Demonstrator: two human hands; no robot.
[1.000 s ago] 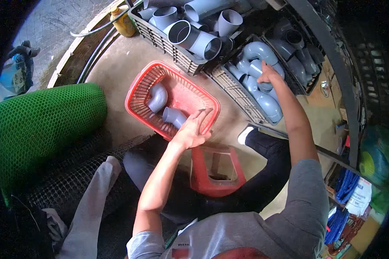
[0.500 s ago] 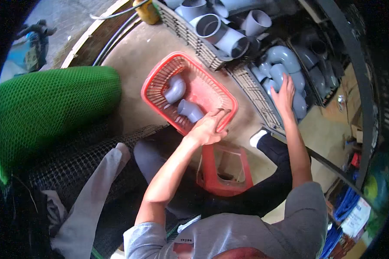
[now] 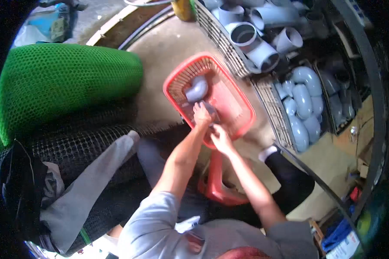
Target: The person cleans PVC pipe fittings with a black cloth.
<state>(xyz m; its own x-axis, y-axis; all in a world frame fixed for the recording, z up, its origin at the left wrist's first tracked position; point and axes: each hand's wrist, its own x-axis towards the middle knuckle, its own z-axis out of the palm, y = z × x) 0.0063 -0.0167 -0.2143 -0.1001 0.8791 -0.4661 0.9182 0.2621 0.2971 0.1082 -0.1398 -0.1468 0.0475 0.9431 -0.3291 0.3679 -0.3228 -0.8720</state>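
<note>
Inside the red plastic basket point(image 3: 242, 93), my left hand point(image 3: 202, 115) is closed over a short grey pipe elbow point(image 3: 212, 111), covering much of it. Just below, at the near side of the basket, my right hand point(image 3: 221, 140) has its fingers bent close to the elbow's lower end. Motion blur hides whether those fingers grip it. A curved grey pipe bend point(image 3: 197, 89) lies apart from both hands, toward the basket's far left part.
To the right stands a crate point(image 3: 268, 101) of glossy grey pipe bends point(image 3: 304, 101). Larger pipe tees point(image 3: 256, 47) fill another crate behind. A green mesh roll point(image 3: 69, 90) lies left, above black netting point(image 3: 90, 140). A red stool point(image 3: 218, 185) is beneath my arms.
My right hand has left the crate of pipe bends and come over to the basket. My left hand has moved from the basket's near rim onto the pipe elbow. The view has shifted.
</note>
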